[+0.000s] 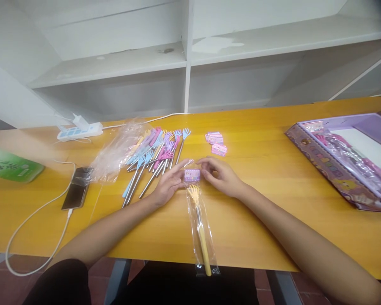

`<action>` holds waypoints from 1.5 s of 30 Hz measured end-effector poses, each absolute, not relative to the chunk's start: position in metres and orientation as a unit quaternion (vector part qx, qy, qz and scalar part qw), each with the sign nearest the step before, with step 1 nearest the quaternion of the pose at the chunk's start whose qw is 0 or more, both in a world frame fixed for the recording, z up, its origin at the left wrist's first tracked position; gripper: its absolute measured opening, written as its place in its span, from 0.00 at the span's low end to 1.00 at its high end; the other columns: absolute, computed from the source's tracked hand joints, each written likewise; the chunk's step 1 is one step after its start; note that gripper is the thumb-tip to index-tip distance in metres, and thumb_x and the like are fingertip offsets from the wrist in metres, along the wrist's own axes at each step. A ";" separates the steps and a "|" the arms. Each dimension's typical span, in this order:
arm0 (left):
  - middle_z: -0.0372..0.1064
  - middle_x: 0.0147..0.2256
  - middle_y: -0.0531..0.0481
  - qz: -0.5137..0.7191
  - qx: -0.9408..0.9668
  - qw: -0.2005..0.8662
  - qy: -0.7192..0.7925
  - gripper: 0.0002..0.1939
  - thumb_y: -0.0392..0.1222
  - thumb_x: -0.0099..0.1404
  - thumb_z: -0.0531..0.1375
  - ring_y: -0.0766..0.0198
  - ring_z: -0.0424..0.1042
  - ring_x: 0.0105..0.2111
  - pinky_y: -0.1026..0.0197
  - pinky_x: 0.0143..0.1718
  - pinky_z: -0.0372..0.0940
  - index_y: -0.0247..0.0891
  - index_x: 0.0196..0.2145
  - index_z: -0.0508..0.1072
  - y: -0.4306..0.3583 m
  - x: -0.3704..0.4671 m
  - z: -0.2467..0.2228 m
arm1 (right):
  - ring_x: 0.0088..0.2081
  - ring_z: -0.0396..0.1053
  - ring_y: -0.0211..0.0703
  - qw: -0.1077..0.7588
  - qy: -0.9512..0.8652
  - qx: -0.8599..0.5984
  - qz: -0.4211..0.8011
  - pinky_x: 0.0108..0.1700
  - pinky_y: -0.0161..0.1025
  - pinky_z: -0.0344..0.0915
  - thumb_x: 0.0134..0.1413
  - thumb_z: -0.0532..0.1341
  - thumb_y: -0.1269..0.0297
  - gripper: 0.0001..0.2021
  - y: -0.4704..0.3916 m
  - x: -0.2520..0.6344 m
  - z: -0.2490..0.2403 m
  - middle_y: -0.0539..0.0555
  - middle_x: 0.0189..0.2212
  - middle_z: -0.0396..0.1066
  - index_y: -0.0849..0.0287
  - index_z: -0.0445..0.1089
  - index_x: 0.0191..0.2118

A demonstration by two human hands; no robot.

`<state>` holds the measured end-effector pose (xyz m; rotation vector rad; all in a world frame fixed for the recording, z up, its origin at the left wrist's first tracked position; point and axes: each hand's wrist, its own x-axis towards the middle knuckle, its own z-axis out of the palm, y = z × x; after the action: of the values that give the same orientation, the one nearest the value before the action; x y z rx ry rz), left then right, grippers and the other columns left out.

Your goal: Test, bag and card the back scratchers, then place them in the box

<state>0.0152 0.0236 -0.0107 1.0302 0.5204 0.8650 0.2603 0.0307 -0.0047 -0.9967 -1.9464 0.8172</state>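
A yellow hand-shaped back scratcher [203,248] with a metal shaft lies inside a clear plastic bag [190,218] in front of me, its lower end reaching past the table's front edge. At the top of the bag sits a small purple printed card [192,175]. My left hand [169,185] pinches the bag's left edge beside the card. Opposite it, my right hand [222,176] has its fingers curled at the bag's top right edge. Several loose back scratchers [155,148] in blue, pink, purple and yellow are piled beyond my left hand.
Small pink cards [219,149] lie beyond my right hand. Empty clear bags [111,154] are heaped left of the pile. A charging phone [76,188], a power strip [80,131] and a green bottle [14,165] stand left. At right is a purple display box [333,169] holding bagged pieces.
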 end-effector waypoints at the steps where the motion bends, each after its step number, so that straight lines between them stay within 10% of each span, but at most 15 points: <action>1: 0.72 0.62 0.36 0.396 0.473 0.750 0.240 0.38 0.47 0.65 0.66 0.41 0.69 0.64 0.40 0.60 0.69 0.44 0.70 0.66 0.024 0.015 -0.010 | 0.31 0.68 0.44 0.391 -0.768 -0.393 0.320 0.33 0.42 0.65 0.71 0.59 0.60 0.11 0.031 0.260 -0.005 0.52 0.32 0.70 0.51 0.76 0.51; 15: 0.65 0.68 0.37 0.391 0.505 0.724 0.260 0.34 0.47 0.67 0.70 0.43 0.72 0.62 0.40 0.60 0.71 0.46 0.68 0.69 0.022 0.018 -0.013 | 0.29 0.70 0.41 0.427 -0.699 -0.425 0.384 0.32 0.41 0.68 0.66 0.66 0.50 0.13 0.034 0.260 -0.012 0.52 0.37 0.73 0.52 0.73 0.49; 21: 0.77 0.57 0.39 0.418 0.554 0.648 0.314 0.33 0.46 0.68 0.69 0.53 0.78 0.55 0.49 0.58 0.72 0.43 0.68 0.68 0.023 0.021 -0.021 | 0.28 0.70 0.41 0.434 -0.702 -0.402 0.396 0.32 0.41 0.68 0.68 0.64 0.50 0.12 0.029 0.253 -0.010 0.51 0.32 0.73 0.52 0.76 0.43; 28: 0.81 0.42 0.42 0.410 0.588 0.573 0.397 0.12 0.47 0.66 0.70 0.56 0.80 0.44 0.52 0.51 0.74 0.36 0.41 0.80 0.027 0.018 -0.023 | 0.35 0.71 0.44 0.404 -0.762 -0.358 0.358 0.35 0.43 0.70 0.69 0.64 0.54 0.10 0.026 0.254 -0.005 0.55 0.38 0.70 0.51 0.79 0.42; 45: 0.79 0.47 0.42 0.362 0.579 0.637 0.358 0.20 0.49 0.63 0.72 0.55 0.79 0.46 0.56 0.47 0.72 0.37 0.48 0.76 0.029 0.018 -0.013 | 0.34 0.70 0.41 0.435 -0.744 -0.379 0.337 0.34 0.40 0.68 0.71 0.63 0.56 0.10 0.027 0.255 -0.004 0.54 0.37 0.69 0.54 0.78 0.41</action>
<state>0.0176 0.0293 -0.0129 1.3233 0.8169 0.8272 0.2554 0.0271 -0.0038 -0.9429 -1.8531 0.8379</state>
